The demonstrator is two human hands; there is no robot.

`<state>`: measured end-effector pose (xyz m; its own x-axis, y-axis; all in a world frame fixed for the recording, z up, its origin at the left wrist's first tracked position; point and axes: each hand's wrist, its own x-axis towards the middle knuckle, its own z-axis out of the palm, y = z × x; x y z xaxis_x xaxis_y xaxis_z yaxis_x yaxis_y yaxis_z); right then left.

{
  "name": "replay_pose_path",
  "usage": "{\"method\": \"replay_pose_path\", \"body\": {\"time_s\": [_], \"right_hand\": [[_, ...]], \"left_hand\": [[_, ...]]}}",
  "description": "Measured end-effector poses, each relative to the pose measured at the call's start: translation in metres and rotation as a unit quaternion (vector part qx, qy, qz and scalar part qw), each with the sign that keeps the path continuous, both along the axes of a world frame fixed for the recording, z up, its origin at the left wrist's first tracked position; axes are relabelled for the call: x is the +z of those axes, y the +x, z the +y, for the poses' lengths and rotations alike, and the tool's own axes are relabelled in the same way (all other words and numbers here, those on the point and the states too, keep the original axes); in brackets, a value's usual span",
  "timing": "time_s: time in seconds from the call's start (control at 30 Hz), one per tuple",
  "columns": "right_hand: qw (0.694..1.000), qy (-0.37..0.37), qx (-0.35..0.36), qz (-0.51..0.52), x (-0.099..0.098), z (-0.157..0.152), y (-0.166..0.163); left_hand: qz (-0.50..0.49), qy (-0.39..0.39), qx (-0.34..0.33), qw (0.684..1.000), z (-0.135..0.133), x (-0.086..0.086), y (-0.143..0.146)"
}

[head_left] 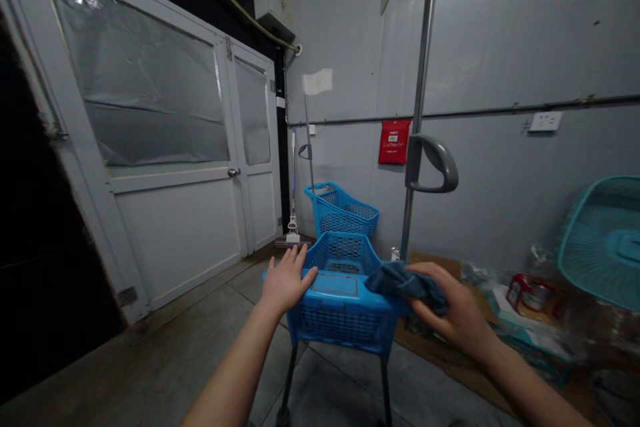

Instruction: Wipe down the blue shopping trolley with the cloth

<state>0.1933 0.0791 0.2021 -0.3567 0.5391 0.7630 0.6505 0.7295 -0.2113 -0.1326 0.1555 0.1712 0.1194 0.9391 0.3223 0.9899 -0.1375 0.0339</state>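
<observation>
A blue plastic shopping cart (pixel 337 323) stands right in front of me, its basket pointing away and a tall metal pole (pixel 423 60) rising at its right side. My left hand (pixel 287 280) rests with fingers spread on the left end of the cart's near rim. In my right hand (pixel 455 310) is a bunched dark blue cloth (pixel 407 283), pressed against the right end of the same rim. A grey loop handle (pixel 435 163) is fixed to the pole above that hand.
Behind stands a second blue cart (pixel 343 210) with a white flag (pixel 317 82). A mop (pixel 293 213) leans by the white door (pixel 180 227). To the right are a teal fan (pixel 607 240), cardboard and a red can (pixel 533 295). A red pouch (pixel 394 142) hangs on the wall.
</observation>
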Motion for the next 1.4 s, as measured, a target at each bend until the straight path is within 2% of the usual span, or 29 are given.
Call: {"method": "replay_pose_path", "body": {"time_s": [0.1,0.17,0.2,0.3,0.43,0.53,0.7,0.83,0.93,1.03,1.13,1.2,1.3,1.4], "right_hand": [[0.998,0.029,-0.043,0.026,0.037,-0.013,0.009],[0.999,0.019,-0.048,0.016,0.049,-0.012,0.008],[0.999,0.006,-0.039,-0.003,0.049,-0.007,0.004],[0.996,-0.035,-0.023,-0.081,0.025,0.014,-0.013],[0.988,-0.06,-0.08,-0.119,-0.023,0.035,-0.043],[0.985,-0.072,-0.101,-0.12,-0.038,0.035,-0.059],[0.977,-0.101,-0.049,-0.181,-0.027,0.035,-0.06],[0.976,-0.13,0.008,-0.176,-0.02,0.055,-0.017],[0.984,-0.108,-0.061,-0.128,-0.026,0.078,0.022],[0.979,-0.084,-0.16,-0.092,-0.034,0.095,0.038],[0.971,-0.087,-0.201,-0.092,-0.034,0.094,0.022],[0.972,-0.083,-0.195,-0.102,-0.03,0.084,0.001],[0.978,-0.072,-0.139,-0.138,-0.026,0.065,-0.026],[0.978,-0.068,-0.069,-0.184,-0.027,0.053,-0.031]], "left_hand": [[0.001,0.011,0.002,1.0,-0.001,0.0,0.002],[0.0,0.017,0.002,1.0,-0.002,-0.001,0.003],[-0.001,0.019,0.001,1.0,-0.002,-0.001,0.004],[-0.003,0.022,0.001,1.0,-0.002,-0.002,0.006],[-0.004,0.028,0.007,1.0,-0.003,-0.003,0.008],[-0.004,0.033,0.002,0.999,-0.004,-0.005,0.01],[0.004,0.038,0.002,0.999,-0.003,-0.005,0.01],[0.014,0.032,-0.001,0.999,-0.004,-0.005,0.009],[0.016,0.033,-0.002,0.999,-0.004,-0.006,0.01],[0.017,0.039,-0.008,0.999,-0.002,-0.008,0.012],[0.016,0.046,-0.011,0.999,0.0,-0.009,0.013],[0.016,0.047,-0.006,0.999,0.001,-0.009,0.014],[0.017,0.047,-0.006,0.999,0.001,-0.009,0.014],[0.013,0.044,-0.01,0.999,-0.002,-0.007,0.013]]}}
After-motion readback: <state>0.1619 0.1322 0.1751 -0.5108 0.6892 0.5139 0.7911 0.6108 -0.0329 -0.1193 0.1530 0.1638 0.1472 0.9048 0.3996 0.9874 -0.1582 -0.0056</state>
